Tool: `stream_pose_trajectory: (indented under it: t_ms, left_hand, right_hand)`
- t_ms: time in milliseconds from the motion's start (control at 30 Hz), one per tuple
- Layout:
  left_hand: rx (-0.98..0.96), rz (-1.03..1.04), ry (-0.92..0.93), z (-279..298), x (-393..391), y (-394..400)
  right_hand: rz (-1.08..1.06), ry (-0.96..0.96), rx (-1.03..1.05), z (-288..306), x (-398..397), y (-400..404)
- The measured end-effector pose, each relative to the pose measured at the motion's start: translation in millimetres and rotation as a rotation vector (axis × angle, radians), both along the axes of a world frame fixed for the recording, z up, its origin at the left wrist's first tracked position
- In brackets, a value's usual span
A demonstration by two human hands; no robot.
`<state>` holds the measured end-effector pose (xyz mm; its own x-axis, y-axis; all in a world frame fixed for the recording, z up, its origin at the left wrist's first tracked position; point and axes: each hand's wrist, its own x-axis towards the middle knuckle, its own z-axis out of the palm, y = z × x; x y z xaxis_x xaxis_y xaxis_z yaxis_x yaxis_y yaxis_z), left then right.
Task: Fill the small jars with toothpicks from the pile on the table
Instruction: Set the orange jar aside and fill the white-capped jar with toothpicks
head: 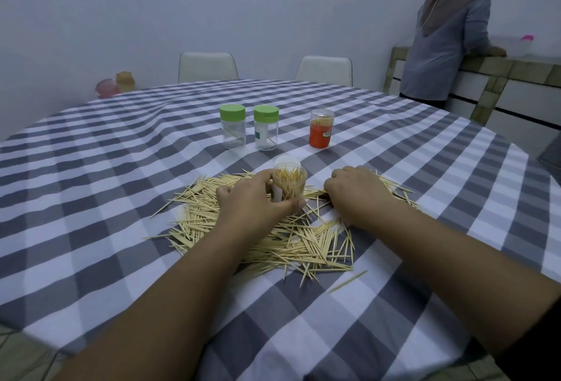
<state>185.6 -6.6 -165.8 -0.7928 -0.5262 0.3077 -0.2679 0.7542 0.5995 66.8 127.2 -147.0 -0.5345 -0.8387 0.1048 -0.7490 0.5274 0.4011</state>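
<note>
A wide pile of toothpicks lies on the checked tablecloth in front of me. My left hand grips a small clear jar that stands in the pile, open at the top and nearly full of toothpicks. Its clear lid lies just behind it. My right hand rests knuckles-up on the right part of the pile, fingers curled down onto the toothpicks; what they hold is hidden.
Two clear jars with green caps and a full red-labelled jar stand further back. Two white chairs are at the far edge. A person stands at a counter, back right. Two coloured containers are at the far left.
</note>
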Motion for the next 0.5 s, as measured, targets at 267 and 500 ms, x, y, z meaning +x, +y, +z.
stream_pose_trajectory:
  t_ms: [267,500]
  left_hand:
    - [-0.001,0.041,0.012,-2,-3,-3]
    - [-0.016,0.025,0.009,-2,-2,-1]
  right_hand:
    - [-0.201,-0.284,-0.289,1,2,-18]
    - [-0.132,-0.52,-0.788,-6,2,-14]
